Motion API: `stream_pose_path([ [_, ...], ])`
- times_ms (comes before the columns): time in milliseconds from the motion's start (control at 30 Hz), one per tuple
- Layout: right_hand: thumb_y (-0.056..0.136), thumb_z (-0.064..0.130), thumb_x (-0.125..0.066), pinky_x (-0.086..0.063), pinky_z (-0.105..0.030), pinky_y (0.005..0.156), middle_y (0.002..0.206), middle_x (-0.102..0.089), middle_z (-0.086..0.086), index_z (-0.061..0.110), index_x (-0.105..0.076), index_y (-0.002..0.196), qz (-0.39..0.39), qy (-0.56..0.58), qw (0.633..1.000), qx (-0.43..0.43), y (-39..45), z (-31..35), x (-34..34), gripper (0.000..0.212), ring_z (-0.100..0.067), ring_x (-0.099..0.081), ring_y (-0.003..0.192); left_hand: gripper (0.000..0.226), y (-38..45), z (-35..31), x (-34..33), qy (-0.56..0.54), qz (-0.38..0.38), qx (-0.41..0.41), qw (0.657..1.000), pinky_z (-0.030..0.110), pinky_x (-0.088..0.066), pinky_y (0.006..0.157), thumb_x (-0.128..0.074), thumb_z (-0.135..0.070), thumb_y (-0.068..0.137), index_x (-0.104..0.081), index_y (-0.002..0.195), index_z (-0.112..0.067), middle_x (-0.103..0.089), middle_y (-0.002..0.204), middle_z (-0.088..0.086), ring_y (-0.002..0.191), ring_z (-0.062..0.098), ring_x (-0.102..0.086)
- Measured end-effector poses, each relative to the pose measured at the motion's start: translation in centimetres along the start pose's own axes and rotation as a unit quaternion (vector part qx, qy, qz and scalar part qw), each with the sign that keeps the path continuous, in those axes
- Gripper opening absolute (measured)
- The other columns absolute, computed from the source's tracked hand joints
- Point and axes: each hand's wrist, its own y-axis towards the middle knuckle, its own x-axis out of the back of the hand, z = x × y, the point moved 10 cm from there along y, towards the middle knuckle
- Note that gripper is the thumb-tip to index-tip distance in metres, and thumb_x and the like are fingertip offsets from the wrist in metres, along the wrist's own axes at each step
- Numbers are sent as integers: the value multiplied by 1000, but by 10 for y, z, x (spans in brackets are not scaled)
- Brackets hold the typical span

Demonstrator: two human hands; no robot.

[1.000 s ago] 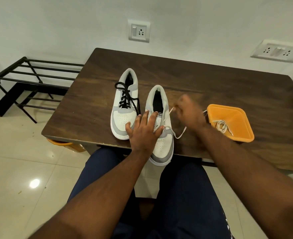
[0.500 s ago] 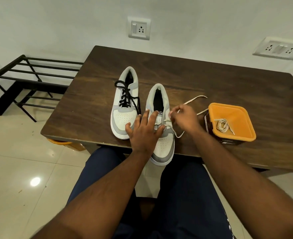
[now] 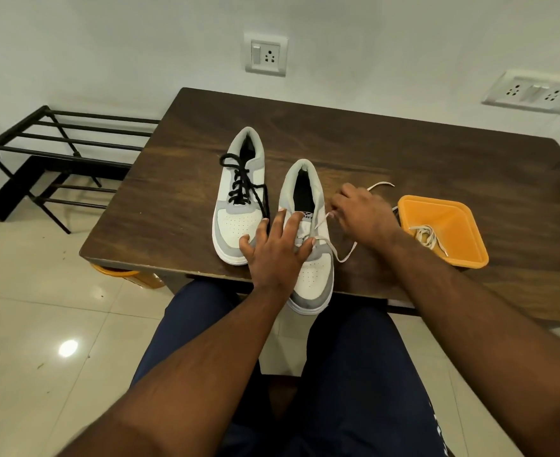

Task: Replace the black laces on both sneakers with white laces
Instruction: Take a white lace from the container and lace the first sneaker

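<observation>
Meanwhile, the white-and-grey leather sneaker (image 3: 308, 258) is being pressed flat under the released left hand (image 3: 277, 249); its white fabric lace (image 3: 344, 255) is being pinched in the right hand (image 3: 361, 216) grip on the dark wooden desk (image 3: 404, 150).

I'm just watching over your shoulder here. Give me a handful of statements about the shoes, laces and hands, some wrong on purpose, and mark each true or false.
1. The far sneaker has a black lace in it. True.
2. The left hand is lifting the near sneaker off the table. False: the hand lies spread over the sneaker, which sits on the table.
3. The right hand pinches a white lace beside the near sneaker. True.
4. The orange tray holds nothing. False: a bundled white lace lies in it.
5. The near sneaker's toe reaches past the table's front edge. True.
6. The tray stands between the two sneakers. False: it is to the right of both.
</observation>
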Motion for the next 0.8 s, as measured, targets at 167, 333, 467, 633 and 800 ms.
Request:
stream_pose_path([
  [167,98,26,-48,-43,-33,69,107,-52,-5,16,-54,109,7,43,998,-43,-4,1,-7,16,-20,-54,90,57,0,2,-1,3,11,7,1000,57,-25,103,-48,-61,90,-38,142,-41,-42,151,-7,137,25,-38],
  [333,95,30,-55,-53,-35,71,93,-61,4,23,-46,110,7,385,900,-205,-56,-7,-38,19,-13,-60,83,61,-1,4,0,4,-17,-2,1000,50,-34,92,-46,-66,85,-34,139,-42,-53,139,-4,127,23,-49],
  [467,91,12,-60,-52,-32,69,83,-61,1,24,-47,101,70,380,899,-206,-82,8,-52,20,-12,-60,75,61,-2,2,6,-21,-41,5,999,45,-39,85,-42,-66,87,-35,138,-34,-54,136,0,118,23,-54],
  [633,94,-5,-43,-30,-22,45,72,-55,-1,12,-57,91,154,677,688,-211,-79,49,-46,23,-8,-45,49,22,-22,7,22,-292,-97,11,951,36,-47,74,-47,-33,100,-56,110,-16,-54,104,3,88,13,-53],
  [800,93,-12,-41,-30,-18,42,95,-68,-1,7,-65,115,141,746,623,-190,-54,53,-25,37,-6,-41,46,27,-42,15,-6,-536,53,194,820,23,-42,55,-46,-27,102,-63,88,-12,-55,82,11,60,8,-51],
])
